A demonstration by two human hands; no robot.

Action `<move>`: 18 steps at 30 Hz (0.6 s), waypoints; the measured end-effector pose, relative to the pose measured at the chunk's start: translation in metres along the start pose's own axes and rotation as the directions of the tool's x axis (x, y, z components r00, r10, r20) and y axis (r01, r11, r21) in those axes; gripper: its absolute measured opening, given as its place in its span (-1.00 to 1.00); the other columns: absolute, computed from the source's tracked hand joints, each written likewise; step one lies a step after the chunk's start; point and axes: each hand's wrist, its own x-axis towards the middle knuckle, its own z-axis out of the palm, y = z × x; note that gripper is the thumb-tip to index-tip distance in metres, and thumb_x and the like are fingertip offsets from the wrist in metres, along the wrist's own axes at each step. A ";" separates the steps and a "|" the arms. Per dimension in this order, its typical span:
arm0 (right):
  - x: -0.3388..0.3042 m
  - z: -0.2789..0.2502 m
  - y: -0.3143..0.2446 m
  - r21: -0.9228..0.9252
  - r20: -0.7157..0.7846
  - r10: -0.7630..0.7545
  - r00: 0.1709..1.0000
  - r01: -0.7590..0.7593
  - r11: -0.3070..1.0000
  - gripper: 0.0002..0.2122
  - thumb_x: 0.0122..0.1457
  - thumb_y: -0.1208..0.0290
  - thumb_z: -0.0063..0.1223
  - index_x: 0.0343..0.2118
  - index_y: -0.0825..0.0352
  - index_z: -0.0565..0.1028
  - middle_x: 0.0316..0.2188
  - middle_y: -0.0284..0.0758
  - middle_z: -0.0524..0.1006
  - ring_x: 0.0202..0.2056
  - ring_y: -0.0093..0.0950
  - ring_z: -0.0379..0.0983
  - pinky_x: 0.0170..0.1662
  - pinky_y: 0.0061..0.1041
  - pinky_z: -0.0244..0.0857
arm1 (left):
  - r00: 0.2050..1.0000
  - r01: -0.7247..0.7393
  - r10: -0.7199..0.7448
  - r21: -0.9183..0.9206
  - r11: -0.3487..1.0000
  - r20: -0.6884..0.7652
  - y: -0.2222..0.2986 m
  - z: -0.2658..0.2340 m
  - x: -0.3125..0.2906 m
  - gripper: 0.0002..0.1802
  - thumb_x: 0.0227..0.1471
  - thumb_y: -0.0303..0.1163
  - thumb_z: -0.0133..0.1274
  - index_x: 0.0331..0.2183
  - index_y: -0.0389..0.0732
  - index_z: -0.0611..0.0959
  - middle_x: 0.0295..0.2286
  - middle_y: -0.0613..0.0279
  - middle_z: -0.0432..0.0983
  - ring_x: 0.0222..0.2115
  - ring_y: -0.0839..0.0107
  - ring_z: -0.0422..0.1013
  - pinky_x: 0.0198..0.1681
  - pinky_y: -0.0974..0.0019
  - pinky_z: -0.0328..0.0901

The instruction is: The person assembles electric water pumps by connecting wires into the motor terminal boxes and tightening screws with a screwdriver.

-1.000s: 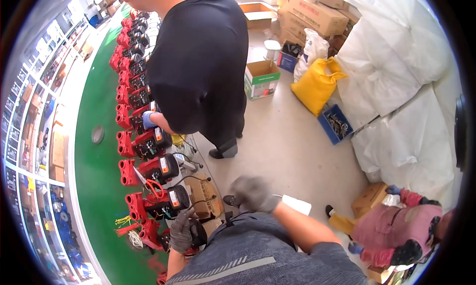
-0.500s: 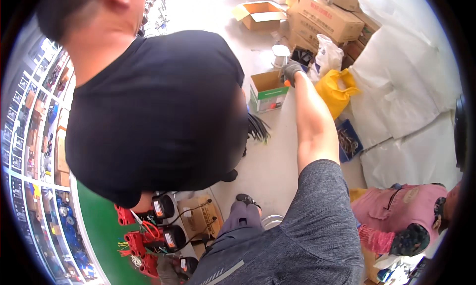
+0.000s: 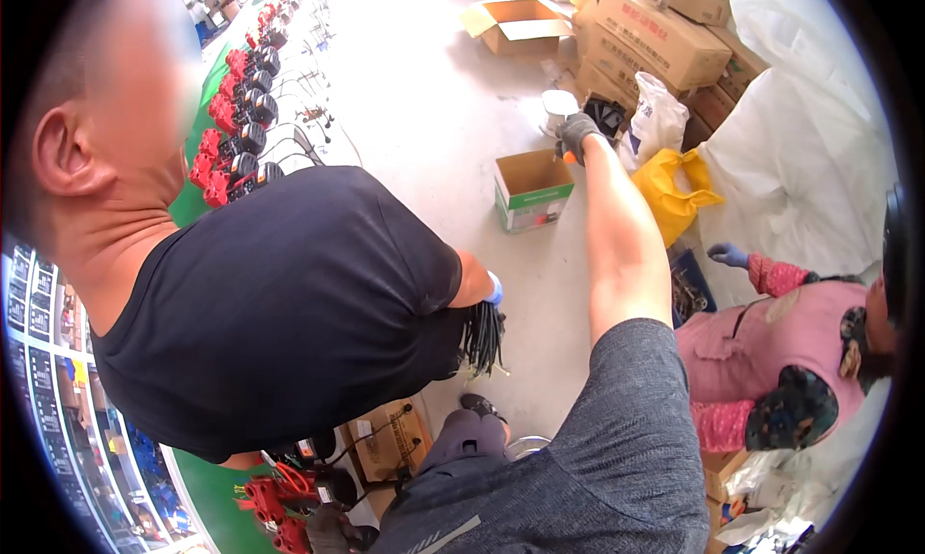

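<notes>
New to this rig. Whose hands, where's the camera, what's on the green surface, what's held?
No robot: these are a person's gloved hands, seen from a fisheye camera on their head, so edges bend. The right hand reaches forward, its grip on an orange thing too small to identify. The left hand is low, by red units; whether it holds one is unclear. More such units line the green surface. A co-worker in black holds black cables; another, in pink, is at right.

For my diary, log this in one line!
right hand: outstretched, holding something orange; left hand: by red machine; person in black: holding cables
</notes>
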 end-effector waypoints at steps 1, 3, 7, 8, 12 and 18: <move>-0.001 0.005 -0.001 0.129 -0.043 0.079 0.996 -0.072 0.989 -0.82 0.17 0.45 -0.06 -0.52 0.29 0.56 -0.60 -0.17 0.60 -0.56 -0.36 0.56 -0.44 -0.35 0.42 | 1.000 0.005 -0.005 0.003 1.000 -0.005 0.003 0.001 0.001 -0.75 0.17 -0.39 -0.17 -0.34 -0.13 0.64 -0.59 0.34 0.41 -0.65 0.56 0.26 -0.59 0.45 0.12; 0.000 0.006 0.035 0.150 -0.087 0.055 0.995 -0.042 0.988 -0.77 0.22 0.43 -0.12 -0.51 0.29 0.57 -0.63 -0.18 0.59 -0.59 -0.36 0.56 -0.49 -0.36 0.41 | 1.000 -0.013 0.013 0.005 1.000 0.028 0.008 0.008 0.009 -0.74 0.17 -0.39 -0.17 -0.34 -0.13 0.64 -0.60 0.35 0.40 -0.66 0.56 0.25 -0.60 0.45 0.11; -0.024 0.045 0.062 0.670 -0.079 0.285 0.955 -0.161 0.725 -0.87 0.23 0.44 -0.01 -0.22 0.31 0.53 -0.47 -0.23 0.58 -0.56 -0.35 0.53 -0.48 -0.31 0.44 | 0.997 -0.034 0.034 0.005 0.999 0.063 0.008 0.014 0.019 -0.73 0.17 -0.40 -0.18 -0.33 -0.13 0.65 -0.62 0.36 0.38 -0.66 0.57 0.24 -0.60 0.45 0.10; -0.049 0.041 -0.028 0.852 0.043 0.379 0.924 -0.232 0.469 -0.84 0.29 0.41 -0.07 -0.16 0.29 0.50 -0.49 -0.26 0.56 -0.61 -0.39 0.49 -0.54 -0.31 0.40 | 1.000 -0.007 0.007 0.002 1.000 -0.010 0.006 0.013 0.002 -0.73 0.16 -0.40 -0.18 -0.33 -0.12 0.66 -0.63 0.36 0.38 -0.66 0.57 0.24 -0.60 0.45 0.09; -0.206 0.043 -0.077 0.947 0.042 0.458 0.888 -0.182 0.266 -0.85 0.34 0.39 -0.10 -0.13 0.31 0.43 -0.62 -0.35 0.40 -0.68 -0.44 0.37 -0.64 -0.35 0.34 | 0.997 -0.056 0.056 0.001 0.998 0.046 0.000 0.004 0.002 -0.71 0.16 -0.41 -0.19 -0.32 -0.12 0.66 -0.65 0.38 0.36 -0.67 0.57 0.23 -0.61 0.45 0.08; -0.379 0.133 -0.207 0.907 0.382 -0.135 0.914 -0.343 0.243 -0.91 0.17 0.48 0.01 -0.31 0.27 0.55 -0.51 -0.42 0.52 -0.60 -0.63 0.36 -0.51 -0.60 0.29 | 0.976 -0.116 0.139 -0.143 0.983 0.166 -0.035 0.001 0.012 -0.61 0.36 -0.24 -0.22 -0.40 -0.22 0.59 -0.53 0.30 0.43 -0.61 0.57 0.34 -0.58 0.43 0.26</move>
